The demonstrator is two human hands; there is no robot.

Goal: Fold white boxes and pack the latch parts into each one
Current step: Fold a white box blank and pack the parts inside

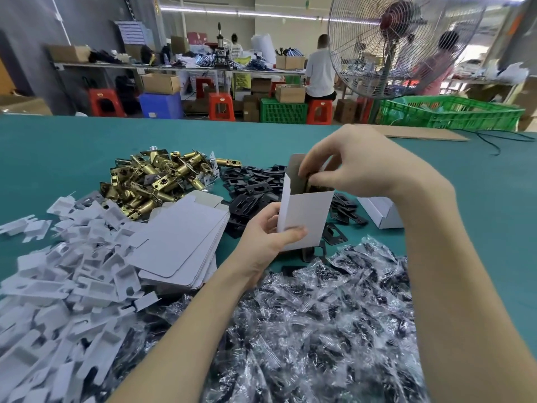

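Note:
My left hand [268, 238] grips the lower part of an upright white box [305, 218] whose top is open. Over that opening, my right hand [348, 162] pinches a dark latch part [312, 180] that is partly inside the box. A stack of flat white box blanks [180, 242] lies to the left. Behind it sits a pile of brass latch bolts [154, 181], and black strike plates [255, 184] are spread around the box. Small clear bags of dark screws [319, 324] cover the near table.
White plastic inserts [58, 286] are heaped at the left. A closed white box [382, 212] lies to the right on the green table [87, 146]. A sheet of cardboard [421, 133], a green crate [453, 113] and a standing fan [404, 45] are beyond. People work at benches behind.

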